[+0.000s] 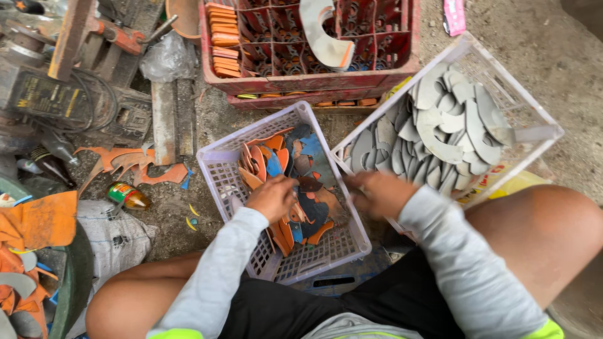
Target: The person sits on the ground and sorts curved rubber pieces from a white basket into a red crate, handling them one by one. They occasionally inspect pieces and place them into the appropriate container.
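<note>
Orange and blue curved cut-outs (295,182) fill the near basket (217,164), w/ the left hand (271,198) knuckles-up on the pile; fingers curl down among the pieces, but can't tell whether they grip one. Pieces lie jumbled, long axes mostly running from basket's near-right corner to far-left. Right hand (377,193) is at that basket's right rim, blurred; its fingers point left toward the pile, grip unreadable. Beyond it a second basket (534,129), tilted, holds grey crescent blanks (443,125). Farther off, a red crate (314,80), its top cut off by frame edge. Orange scrap (135,164) lies left on the ground.
</note>
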A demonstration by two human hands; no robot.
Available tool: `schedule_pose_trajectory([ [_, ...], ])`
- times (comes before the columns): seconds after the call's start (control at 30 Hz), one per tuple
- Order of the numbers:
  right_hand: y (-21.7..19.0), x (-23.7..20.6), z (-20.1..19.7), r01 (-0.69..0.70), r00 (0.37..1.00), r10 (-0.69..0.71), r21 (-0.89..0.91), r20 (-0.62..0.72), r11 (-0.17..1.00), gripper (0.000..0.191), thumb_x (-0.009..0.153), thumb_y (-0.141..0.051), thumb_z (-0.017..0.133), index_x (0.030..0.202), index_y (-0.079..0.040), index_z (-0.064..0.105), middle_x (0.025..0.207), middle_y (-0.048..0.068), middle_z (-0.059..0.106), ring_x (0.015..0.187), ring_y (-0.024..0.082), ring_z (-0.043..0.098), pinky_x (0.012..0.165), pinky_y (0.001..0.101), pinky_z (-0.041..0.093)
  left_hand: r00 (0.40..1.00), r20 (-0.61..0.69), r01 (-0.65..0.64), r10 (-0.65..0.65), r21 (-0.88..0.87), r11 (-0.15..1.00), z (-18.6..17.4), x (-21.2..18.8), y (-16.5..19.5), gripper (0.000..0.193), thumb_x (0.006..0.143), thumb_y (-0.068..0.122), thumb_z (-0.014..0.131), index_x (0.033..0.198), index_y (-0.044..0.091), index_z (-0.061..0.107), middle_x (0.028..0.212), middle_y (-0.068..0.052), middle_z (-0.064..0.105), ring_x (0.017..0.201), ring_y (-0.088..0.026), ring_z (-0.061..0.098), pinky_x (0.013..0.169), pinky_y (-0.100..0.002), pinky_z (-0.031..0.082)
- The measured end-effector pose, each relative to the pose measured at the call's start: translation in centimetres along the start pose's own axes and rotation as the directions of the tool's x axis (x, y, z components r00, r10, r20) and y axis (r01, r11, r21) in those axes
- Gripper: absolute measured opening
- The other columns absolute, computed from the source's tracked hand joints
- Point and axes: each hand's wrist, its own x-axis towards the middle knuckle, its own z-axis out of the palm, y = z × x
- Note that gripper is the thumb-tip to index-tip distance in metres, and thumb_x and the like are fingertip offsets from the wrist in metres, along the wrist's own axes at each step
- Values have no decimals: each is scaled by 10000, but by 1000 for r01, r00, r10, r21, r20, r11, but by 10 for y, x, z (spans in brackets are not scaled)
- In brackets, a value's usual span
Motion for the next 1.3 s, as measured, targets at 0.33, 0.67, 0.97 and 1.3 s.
schedule_pose_trajectory([
  [0.33, 116, -100, -84, -587, 665, 583, 155, -468, 794, 453, 971, -331, 624, 1339, -66, 629, 1036, 212, 765, 962, 381, 718, 887, 458, 541, 993, -104, 27, -47, -189, 982, -40, -87, 65, 381, 925, 241, 620, 1270, 79, 630, 1189, -177, 648, 1115, -395, 621, 962, -470, 504],
  [0.67, 216, -53, 1, -818, 173, 938, 488, -300, 306, 897, 941, -728, 542, 1594, -232, 178, 1509, 388, 265, 1344, 578, 330, 1082, 650, 325, 952, 271, 196, -142, -184, 963, 19, -75, 47, 463, 951, 353, 613, 1356, 129, 589, 1362, -154, 630, 1202, -336, 646, 1048, -435, 499],
  [0.97, 121, -5, 20, -731, 307, 857, 474, -414, 491, 881, 856, -692, 570, 1605, -465, 166, 1673, 307, 14, 1449, 682, 77, 1076, 803, 253, 962, 119, 266, -247, -191, 945, 14, -53, 34, 459, 932, 329, 622, 1352, 144, 611, 1318, -149, 663, 1157, -328, 687, 1029, -443, 518],
  [1.3, 122, -5, 33, -413, 678, 358, 70, -642, 908, 496, 849, -212, 631, 1342, -156, 662, 1450, 209, 581, 1367, 474, 464, 1182, 549, 403, 951, 220, 245, -215, -115, 963, 34, -50, 29, 459, 935, 353, 644, 1330, 121, 623, 1308, -148, 668, 1141, -315, 695, 1026, -421, 525],
])
